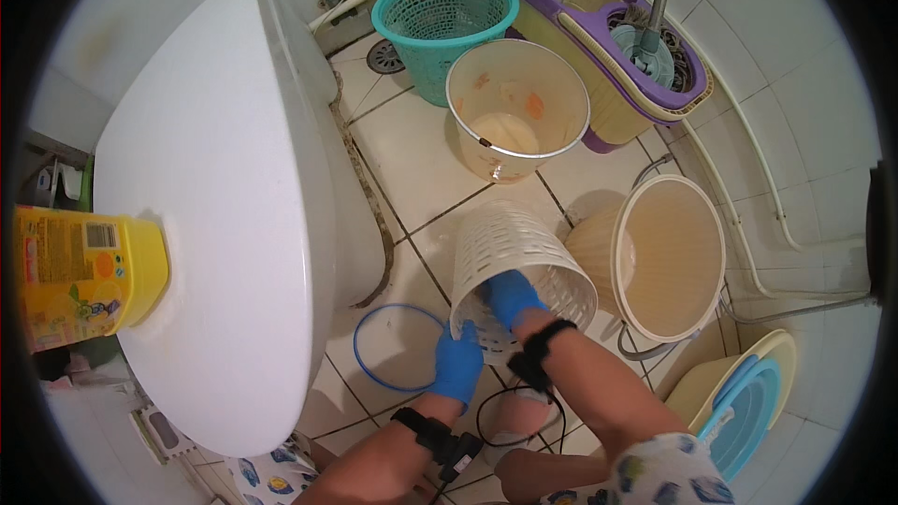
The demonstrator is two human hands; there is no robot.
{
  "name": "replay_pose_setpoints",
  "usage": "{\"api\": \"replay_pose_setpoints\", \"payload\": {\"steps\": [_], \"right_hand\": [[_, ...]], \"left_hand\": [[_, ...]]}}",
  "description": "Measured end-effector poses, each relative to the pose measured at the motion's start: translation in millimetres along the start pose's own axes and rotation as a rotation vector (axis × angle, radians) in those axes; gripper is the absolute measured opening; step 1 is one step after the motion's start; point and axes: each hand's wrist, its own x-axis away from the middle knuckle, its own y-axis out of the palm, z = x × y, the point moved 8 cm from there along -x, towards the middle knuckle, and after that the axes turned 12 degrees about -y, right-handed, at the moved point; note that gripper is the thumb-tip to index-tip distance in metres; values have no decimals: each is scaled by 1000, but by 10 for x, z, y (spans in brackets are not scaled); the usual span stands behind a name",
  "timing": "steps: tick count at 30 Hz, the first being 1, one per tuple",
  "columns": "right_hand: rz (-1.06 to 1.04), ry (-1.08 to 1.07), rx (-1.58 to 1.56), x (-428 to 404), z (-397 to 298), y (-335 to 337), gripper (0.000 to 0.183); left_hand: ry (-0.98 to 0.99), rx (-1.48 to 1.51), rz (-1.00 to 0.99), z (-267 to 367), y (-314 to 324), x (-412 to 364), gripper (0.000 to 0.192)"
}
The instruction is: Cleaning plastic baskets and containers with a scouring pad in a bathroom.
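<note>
A white slotted plastic basket (508, 235) lies tilted above the tiled floor, its mouth turned towards me. My left hand (459, 365), in a blue rubber glove, grips its rim at the lower left. My right hand (515, 300), gloved in the same blue, reaches inside the basket. The fingers of that hand are hidden, so whether they hold anything cannot be told. Beside my left hand, a thin blue ring (356, 352) lies on the floor. Below the basket's mouth, a black loop (479, 415) hangs or lies near my foot.
A toilet with a white lid (210, 224) stands left, bearing a yellow plastic tub (144, 273). Ahead are a teal basket (428, 63), a whitish bucket (491, 161) and a purple-rimmed mop bucket (649, 102). On the right are a beige bin (670, 259) and stacked basins (751, 407).
</note>
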Motion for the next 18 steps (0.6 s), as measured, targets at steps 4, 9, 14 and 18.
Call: {"api": "replay_pose_setpoints", "payload": {"steps": [4,9,14,18], "right_hand": [[-187,115,-123,-70,-730,-658,31],[127,63,-283,78,-573,-586,34],[-399,303,-413,74,-822,-542,36],[-288,356,-413,107,-426,-356,38]], "left_hand": [[124,-233,108,57,-305,-13,35],[241,-240,101,148,-152,163,31],[-4,-315,56,-74,-303,14,36],[135,-242,87,-35,-76,3,38]]}}
